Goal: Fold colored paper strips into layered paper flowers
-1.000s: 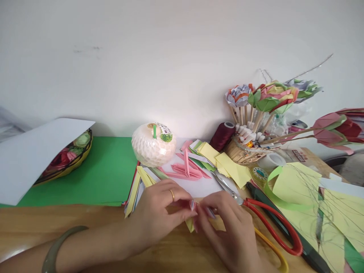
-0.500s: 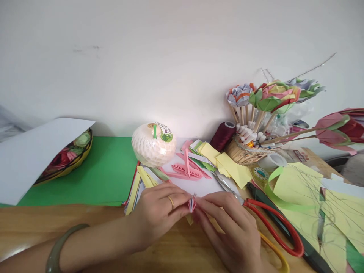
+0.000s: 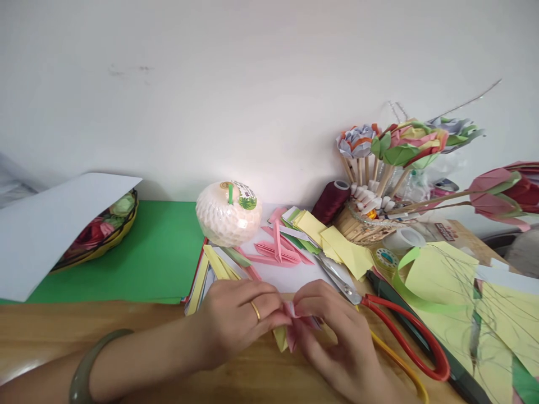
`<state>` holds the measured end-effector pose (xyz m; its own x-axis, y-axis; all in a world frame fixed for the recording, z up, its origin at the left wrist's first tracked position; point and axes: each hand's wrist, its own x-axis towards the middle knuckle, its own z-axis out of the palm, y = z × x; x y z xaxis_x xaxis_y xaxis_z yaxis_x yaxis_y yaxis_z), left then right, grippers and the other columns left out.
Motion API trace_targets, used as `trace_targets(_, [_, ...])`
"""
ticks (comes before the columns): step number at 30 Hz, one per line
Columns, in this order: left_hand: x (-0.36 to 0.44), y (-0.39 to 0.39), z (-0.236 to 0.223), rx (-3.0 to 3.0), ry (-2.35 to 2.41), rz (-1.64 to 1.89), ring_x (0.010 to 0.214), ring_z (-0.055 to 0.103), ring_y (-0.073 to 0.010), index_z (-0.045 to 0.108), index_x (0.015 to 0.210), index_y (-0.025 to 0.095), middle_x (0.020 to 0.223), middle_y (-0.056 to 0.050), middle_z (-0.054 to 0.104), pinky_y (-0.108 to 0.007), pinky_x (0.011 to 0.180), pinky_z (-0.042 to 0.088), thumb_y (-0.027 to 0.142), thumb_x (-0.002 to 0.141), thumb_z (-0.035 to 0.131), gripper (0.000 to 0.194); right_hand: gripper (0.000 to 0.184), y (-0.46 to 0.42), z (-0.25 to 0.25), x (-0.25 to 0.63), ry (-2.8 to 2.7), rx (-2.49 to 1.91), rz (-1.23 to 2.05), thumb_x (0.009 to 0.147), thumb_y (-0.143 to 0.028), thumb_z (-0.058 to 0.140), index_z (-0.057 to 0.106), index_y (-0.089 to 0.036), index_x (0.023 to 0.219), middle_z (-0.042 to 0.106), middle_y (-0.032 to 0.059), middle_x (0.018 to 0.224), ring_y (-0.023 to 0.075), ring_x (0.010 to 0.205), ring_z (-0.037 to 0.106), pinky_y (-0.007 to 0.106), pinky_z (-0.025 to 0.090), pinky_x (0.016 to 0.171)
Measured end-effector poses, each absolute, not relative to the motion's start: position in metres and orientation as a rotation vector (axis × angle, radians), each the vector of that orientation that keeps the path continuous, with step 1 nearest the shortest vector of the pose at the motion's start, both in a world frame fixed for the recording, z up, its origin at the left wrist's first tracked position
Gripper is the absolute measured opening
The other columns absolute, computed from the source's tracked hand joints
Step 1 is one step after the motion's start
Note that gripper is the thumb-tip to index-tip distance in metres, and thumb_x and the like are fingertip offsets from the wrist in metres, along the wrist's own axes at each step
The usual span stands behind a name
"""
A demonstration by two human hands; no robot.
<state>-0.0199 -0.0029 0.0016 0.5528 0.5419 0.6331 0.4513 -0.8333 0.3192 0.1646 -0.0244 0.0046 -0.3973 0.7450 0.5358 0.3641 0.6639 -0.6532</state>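
Observation:
Both hands meet low at the middle of the wooden table (image 3: 126, 336). My left hand (image 3: 236, 322), with a ring and a green bangle on the wrist, pinches a small folded pink paper piece (image 3: 291, 311). My right hand (image 3: 337, 342) pinches the same piece from the other side, fingers curled. A yellow paper scrap (image 3: 281, 338) lies under the hands. Folded pink strips (image 3: 275, 251) lie just beyond on white paper.
Red-handled scissors (image 3: 404, 331) lie right of my right hand. A netted round fruit (image 3: 228, 213), green paper sheets (image 3: 160, 252), a bowl of paper flowers (image 3: 103, 230) under a white sheet, yellow paper pieces (image 3: 337, 244), a thread spool (image 3: 334, 201) and a basket of paper flowers (image 3: 379, 168) stand behind.
The hands have stayed in place, and the fingers have shifted on the pink piece, pressing it lower and flatter between them.

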Motion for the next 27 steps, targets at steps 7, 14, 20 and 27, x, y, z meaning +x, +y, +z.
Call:
trace_targets(7, [-0.015,0.001,0.004,2.415,0.816,1.297,0.058,0.061,-0.0115,0.060,0.076,0.018,0.068,-0.002,0.067,-0.022,0.057,0.047,0.024,0.082,0.058,0.008,0.018,-0.021,0.004,0.163,-1.988,-0.846,0.666,0.081,-0.004,0.046,0.053,-0.020,0.082,0.061,0.0033,0.072,0.0150,0.067,0.058,0.026,0.048,0.058])
trace_targets(14, [-0.015,0.002,0.007,2.362,0.771,1.195,0.064,0.061,-0.0121,0.058,0.080,0.018,0.071,-0.002,0.065,-0.022,0.063,0.048,0.022,0.082,0.058,0.005,0.018,-0.022,0.000,0.164,-1.967,-0.870,0.744,0.080,-0.003,0.047,0.052,-0.021,0.083,0.060,0.0028,0.076,0.0144,0.070,0.058,0.025,0.048,0.061])
trace_targets(20, [-0.016,0.003,0.004,2.367,0.792,1.116,0.060,0.055,-0.0106,0.055,0.066,0.018,0.068,-0.001,0.060,-0.021,0.057,0.044,0.022,0.082,0.056,0.017,0.017,-0.021,0.001,0.163,-1.970,-0.927,0.787,0.079,-0.005,0.048,0.052,-0.020,0.082,0.059,0.0032,0.079,0.0150,0.073,0.058,0.026,0.048,0.064])
trace_targets(27, [-0.015,0.010,0.006,1.973,0.732,0.953,0.061,0.054,-0.0115,0.060,0.065,0.016,0.066,-0.001,0.059,-0.022,0.057,0.044,0.019,0.073,0.067,0.011,0.013,-0.020,0.007,0.161,-1.907,-1.015,0.926,0.078,-0.009,0.048,0.053,-0.020,0.075,0.058,0.0018,0.074,0.0143,0.068,0.058,0.024,0.048,0.061])
